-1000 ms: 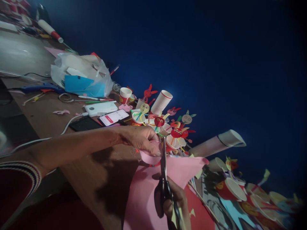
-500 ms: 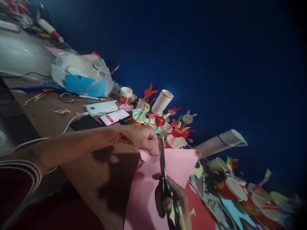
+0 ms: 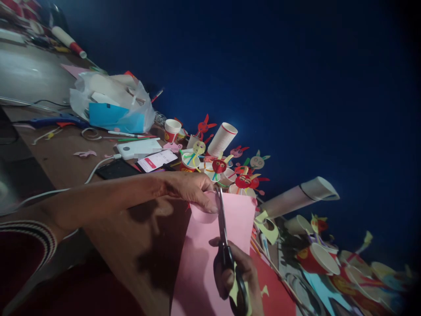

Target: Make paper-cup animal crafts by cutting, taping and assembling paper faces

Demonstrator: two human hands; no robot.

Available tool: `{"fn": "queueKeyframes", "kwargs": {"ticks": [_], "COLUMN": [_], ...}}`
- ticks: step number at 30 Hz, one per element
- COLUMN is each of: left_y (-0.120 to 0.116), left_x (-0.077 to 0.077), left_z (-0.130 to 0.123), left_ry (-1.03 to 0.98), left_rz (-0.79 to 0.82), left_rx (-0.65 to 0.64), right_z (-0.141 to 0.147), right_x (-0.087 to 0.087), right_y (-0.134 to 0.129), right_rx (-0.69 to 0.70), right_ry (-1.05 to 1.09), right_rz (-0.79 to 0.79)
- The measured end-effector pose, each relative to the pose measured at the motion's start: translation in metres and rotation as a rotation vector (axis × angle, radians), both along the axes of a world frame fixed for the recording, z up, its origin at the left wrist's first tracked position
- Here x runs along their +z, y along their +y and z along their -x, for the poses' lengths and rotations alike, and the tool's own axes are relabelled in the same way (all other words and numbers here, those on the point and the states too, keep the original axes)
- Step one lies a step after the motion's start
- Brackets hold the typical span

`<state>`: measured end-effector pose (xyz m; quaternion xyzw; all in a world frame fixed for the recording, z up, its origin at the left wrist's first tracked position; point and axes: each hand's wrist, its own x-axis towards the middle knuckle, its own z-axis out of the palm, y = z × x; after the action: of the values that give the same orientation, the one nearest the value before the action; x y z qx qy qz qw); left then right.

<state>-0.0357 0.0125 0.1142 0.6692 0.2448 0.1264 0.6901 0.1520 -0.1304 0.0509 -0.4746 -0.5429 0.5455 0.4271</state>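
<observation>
My left hand (image 3: pixel 194 188) pinches the upper part of a pink paper sheet (image 3: pixel 200 263), where a rounded edge curves below the thumb. My right hand (image 3: pixel 245 272) is wrapped round the black handles of a pair of scissors (image 3: pixel 223 228). The blades point up, close beside my left fingertips, over the pink paper, and look nearly closed. The lower part of the sheet hangs down to the left of the scissors. Red paper (image 3: pixel 274 281) lies under my right hand, with a small yellow scrap on it.
Paper cups with red and yellow animal-face figures (image 3: pixel 219 165) stand behind my hands. A phone (image 3: pixel 158 161), a white power bank (image 3: pixel 140 148) and a plastic bag (image 3: pixel 115 98) lie at the left. More cups (image 3: pixel 317 259) and a paper roll (image 3: pixel 296 197) are at the right.
The upper right corner of the pink sheet has swung left and down, uncovering a yellow-green paper piece. The scissor tips have shifted slightly left. Both hands keep their hold.
</observation>
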Motion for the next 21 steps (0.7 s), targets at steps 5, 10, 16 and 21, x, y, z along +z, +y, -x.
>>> {"fn": "queueKeyframes", "kwargs": {"ticks": [5,10,16,21], "left_y": [0.001,-0.001,-0.007,-0.014], "left_x": [-0.002,-0.002,-0.018,-0.029], "left_z": [-0.002,-0.007,-0.029,-0.049], "left_ry": [0.002,0.036,0.103,0.211], "left_rz": [0.032,-0.023,-0.143,-0.147], "left_rx": [-0.01,-0.084,-0.257,-0.34], "right_z": [-0.009,-0.017,-0.021,-0.023], "right_x": [-0.004,-0.003,0.008,0.011], "right_y": [0.008,0.017,0.02,0.021], "right_rx": [-0.02,-0.131,-0.209,-0.227], "right_ry": [-0.024,-0.013,0.043,-0.051], "right_rz": [-0.107,-0.251,-0.268,-0.254]}}
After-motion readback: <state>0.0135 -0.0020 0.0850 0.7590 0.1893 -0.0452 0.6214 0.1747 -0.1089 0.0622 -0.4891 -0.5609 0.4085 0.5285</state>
